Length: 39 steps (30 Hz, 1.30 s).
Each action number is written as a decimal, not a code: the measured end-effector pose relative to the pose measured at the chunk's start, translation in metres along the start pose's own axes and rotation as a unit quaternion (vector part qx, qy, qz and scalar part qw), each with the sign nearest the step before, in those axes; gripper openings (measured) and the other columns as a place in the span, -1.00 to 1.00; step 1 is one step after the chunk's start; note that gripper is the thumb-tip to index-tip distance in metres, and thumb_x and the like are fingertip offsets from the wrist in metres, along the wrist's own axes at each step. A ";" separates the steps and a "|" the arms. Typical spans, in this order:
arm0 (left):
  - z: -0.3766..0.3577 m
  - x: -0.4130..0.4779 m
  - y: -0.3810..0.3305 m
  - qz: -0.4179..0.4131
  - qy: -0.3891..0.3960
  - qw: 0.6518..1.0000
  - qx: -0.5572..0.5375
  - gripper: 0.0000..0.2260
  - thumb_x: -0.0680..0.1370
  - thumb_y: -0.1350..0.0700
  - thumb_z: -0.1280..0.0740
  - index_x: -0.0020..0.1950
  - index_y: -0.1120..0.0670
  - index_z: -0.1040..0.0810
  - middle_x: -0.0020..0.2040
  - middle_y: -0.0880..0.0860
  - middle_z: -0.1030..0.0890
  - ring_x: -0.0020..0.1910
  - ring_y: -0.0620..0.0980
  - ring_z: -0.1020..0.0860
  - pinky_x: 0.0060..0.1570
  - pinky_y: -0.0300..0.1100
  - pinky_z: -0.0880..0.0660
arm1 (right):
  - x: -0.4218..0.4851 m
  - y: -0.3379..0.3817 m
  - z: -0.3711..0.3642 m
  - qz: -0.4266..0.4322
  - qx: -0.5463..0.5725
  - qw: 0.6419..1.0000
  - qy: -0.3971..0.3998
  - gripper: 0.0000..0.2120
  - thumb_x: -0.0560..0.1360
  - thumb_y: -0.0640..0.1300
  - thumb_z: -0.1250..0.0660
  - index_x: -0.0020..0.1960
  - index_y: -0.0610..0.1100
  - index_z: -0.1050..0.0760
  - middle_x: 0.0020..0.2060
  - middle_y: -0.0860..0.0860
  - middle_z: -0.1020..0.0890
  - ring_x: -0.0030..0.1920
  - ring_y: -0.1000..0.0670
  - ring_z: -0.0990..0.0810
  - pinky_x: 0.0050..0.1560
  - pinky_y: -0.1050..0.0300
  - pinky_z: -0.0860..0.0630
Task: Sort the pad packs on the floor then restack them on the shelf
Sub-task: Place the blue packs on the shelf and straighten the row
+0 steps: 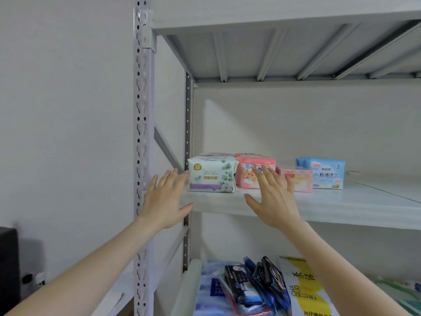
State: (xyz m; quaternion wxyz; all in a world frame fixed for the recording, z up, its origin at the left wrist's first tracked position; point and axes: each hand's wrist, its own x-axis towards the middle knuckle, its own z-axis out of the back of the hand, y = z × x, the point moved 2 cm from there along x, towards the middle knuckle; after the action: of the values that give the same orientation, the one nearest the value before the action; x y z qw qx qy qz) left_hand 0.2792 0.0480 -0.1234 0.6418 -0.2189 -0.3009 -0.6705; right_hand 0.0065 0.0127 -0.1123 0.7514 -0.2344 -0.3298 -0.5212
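A white pad pack with green leaves (210,175) stands at the left end of the grey shelf (341,210). To its right sit a pink pack (250,172), a smaller pink pack (300,180) and a blue pack (323,173). My left hand (165,199) is open just left of the white pack, fingers spread, fingertips near its side. My right hand (273,197) is open in front of the pink packs and partly hides them. Neither hand holds anything.
The perforated shelf upright (142,144) stands left of my left hand. A shelf board (284,49) hangs overhead. The lower shelf holds dark blue packs (252,286) and a yellow-and-white bag (305,290). A dark object (8,258) sits at the far left.
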 end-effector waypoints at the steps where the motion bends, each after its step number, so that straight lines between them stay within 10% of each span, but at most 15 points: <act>1: -0.003 0.006 0.005 0.013 0.010 0.999 -0.035 -0.20 0.49 -0.35 -0.17 0.58 -0.02 0.06 0.58 0.09 -0.06 0.56 0.06 -0.02 0.50 0.09 0.07 | 0.008 0.001 -0.002 -0.004 0.002 1.000 0.000 -0.26 0.48 0.32 0.02 0.56 -0.01 -0.04 0.55 -0.02 -0.13 0.55 -0.06 -0.02 0.49 -0.15 0.10; 13: -0.045 0.087 0.038 0.026 0.185 0.887 -0.422 0.13 0.19 -0.40 -0.49 0.56 -0.16 0.09 0.55 -0.12 -0.16 0.51 -0.14 -0.15 0.46 -0.10 -0.17 | 0.088 0.014 -0.017 0.058 0.083 0.994 0.050 -0.06 0.26 0.52 0.04 0.54 0.11 -0.02 0.53 0.06 -0.18 0.53 0.01 -0.08 0.50 -0.17 0.03; 39: -0.074 0.123 0.047 -0.033 0.266 0.819 -0.507 -0.13 0.22 -0.29 -0.56 0.44 -0.30 -0.22 0.40 -0.19 -0.42 0.39 -0.19 -0.36 0.43 -0.01 -0.28 | 0.129 0.025 -0.033 0.050 0.129 0.981 0.136 -0.06 0.23 0.50 -0.16 0.45 -0.03 -0.31 0.33 -0.04 -0.51 0.35 -0.13 -0.42 0.41 -0.13 -0.23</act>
State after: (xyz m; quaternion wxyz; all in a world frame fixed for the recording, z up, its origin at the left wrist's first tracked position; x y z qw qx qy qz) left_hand 0.3225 -0.0920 -0.0870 0.4723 -0.3167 0.2573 -0.7813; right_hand 0.0689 -0.0824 -0.0396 0.8381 -0.0784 -0.2769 -0.4634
